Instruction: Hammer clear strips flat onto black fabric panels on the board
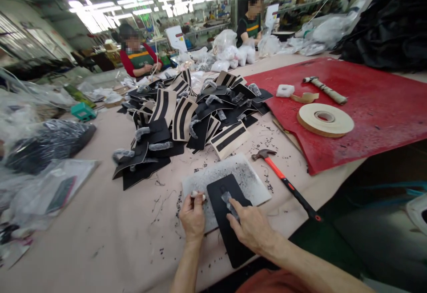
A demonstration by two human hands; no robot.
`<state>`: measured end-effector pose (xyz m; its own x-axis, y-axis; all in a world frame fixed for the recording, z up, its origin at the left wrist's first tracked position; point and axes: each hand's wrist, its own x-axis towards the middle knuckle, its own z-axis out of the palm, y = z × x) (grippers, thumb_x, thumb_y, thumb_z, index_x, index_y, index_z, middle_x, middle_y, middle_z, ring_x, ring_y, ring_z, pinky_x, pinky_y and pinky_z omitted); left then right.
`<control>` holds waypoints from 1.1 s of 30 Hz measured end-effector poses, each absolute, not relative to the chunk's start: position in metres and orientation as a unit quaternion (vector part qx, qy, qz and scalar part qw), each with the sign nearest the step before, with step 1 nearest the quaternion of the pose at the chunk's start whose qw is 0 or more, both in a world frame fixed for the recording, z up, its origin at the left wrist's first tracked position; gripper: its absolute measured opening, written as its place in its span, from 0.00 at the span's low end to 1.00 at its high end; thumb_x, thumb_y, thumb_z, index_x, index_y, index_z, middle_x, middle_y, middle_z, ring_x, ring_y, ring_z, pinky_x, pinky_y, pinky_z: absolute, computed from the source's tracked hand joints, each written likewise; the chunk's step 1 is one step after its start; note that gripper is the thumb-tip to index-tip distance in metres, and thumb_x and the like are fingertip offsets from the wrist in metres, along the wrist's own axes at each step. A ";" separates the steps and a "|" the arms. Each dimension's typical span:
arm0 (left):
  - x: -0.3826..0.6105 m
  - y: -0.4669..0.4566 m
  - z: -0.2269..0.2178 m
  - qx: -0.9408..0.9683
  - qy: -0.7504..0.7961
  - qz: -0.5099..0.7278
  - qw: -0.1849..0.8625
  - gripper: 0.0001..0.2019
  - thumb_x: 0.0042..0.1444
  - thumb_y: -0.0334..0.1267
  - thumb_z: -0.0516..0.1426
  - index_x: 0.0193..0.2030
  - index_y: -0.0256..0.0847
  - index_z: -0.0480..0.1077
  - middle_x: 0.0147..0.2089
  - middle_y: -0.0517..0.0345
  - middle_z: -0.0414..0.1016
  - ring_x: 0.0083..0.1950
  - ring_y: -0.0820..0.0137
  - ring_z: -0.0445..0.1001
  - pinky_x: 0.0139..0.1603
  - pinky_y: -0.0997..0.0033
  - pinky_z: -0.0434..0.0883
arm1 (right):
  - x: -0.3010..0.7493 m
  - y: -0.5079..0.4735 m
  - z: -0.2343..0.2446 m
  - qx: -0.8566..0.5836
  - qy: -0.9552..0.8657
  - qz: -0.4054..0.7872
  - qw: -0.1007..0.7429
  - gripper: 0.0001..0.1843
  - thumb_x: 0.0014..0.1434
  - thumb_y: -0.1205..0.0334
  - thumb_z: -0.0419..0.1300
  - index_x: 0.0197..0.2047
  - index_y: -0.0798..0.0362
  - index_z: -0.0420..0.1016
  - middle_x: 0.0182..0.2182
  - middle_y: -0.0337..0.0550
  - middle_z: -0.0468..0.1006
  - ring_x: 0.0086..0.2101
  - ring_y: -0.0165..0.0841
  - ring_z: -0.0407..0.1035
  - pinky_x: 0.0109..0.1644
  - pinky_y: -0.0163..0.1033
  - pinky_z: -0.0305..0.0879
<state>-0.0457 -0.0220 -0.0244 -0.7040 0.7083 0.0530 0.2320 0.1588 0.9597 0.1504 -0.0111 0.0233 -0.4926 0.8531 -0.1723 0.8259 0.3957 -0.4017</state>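
My left hand (193, 217) is closed in a pinch on a small whitish piece (198, 195), its kind unclear, over the left side of a pale slab (248, 175) strewn with black bits. A black rounded panel (222, 222) lies partly on the slab and reaches toward my body. My right hand (250, 224) rests over this panel, index finger stretched out and thumb apart. Its index fingertip touches a plastic-wrapped fitting (226, 198) on the panel, partly covered by the fingers. To the right of the slab lies a claw hammer (282, 176) with an orange and black handle.
Beyond the slab is a heap of black panels (156, 133), some showing beige backs with black stripes. On a red sheet (376, 119) lie a tape roll (325, 119) and a wrapped-handle hammer (328, 90). Plastic bags (50, 142) line the left. Two people (138, 57) work across the table.
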 end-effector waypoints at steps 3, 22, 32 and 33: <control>-0.044 -0.013 -0.017 0.306 0.701 0.592 0.254 0.19 0.57 0.53 0.61 0.43 0.37 0.78 0.40 0.49 0.84 0.41 0.62 0.83 0.46 0.64 0.79 | 0.150 -0.007 0.022 -0.504 -0.833 0.226 0.030 0.28 0.69 0.52 0.51 0.67 0.55 0.66 0.37 0.55 0.83 0.37 0.48 0.79 0.40 0.45 0.69; -0.014 0.018 -0.023 0.401 0.639 0.559 0.343 0.16 0.62 0.49 0.57 0.47 0.39 0.74 0.41 0.50 0.84 0.44 0.61 0.83 0.50 0.60 0.78 | 0.151 -0.004 0.022 -0.498 -0.832 0.243 0.026 0.30 0.68 0.51 0.52 0.68 0.56 0.64 0.37 0.56 0.83 0.37 0.48 0.79 0.39 0.44 0.67; -0.008 0.018 -0.018 0.499 0.664 0.499 0.245 0.11 0.64 0.44 0.54 0.44 0.42 0.75 0.41 0.52 0.84 0.42 0.63 0.82 0.47 0.64 0.76 | 0.182 0.018 0.035 -0.471 -0.816 0.304 0.144 0.25 0.68 0.45 0.54 0.58 0.53 0.73 0.42 0.50 0.81 0.41 0.41 0.75 0.46 0.42 0.68; -0.008 0.017 -0.018 0.511 0.659 0.496 0.241 0.11 0.63 0.44 0.55 0.44 0.42 0.75 0.41 0.52 0.84 0.43 0.63 0.82 0.47 0.64 0.76 | 0.196 0.028 0.034 -0.489 -0.809 0.273 0.179 0.23 0.69 0.46 0.53 0.56 0.53 0.73 0.45 0.51 0.79 0.45 0.41 0.73 0.49 0.43 0.67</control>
<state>-0.0077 0.0171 -0.0184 -0.3604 0.9134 0.1895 0.4344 -0.0154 0.9006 0.1962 0.0284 0.0337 -0.4585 0.8884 0.0232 0.6931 0.3738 -0.6163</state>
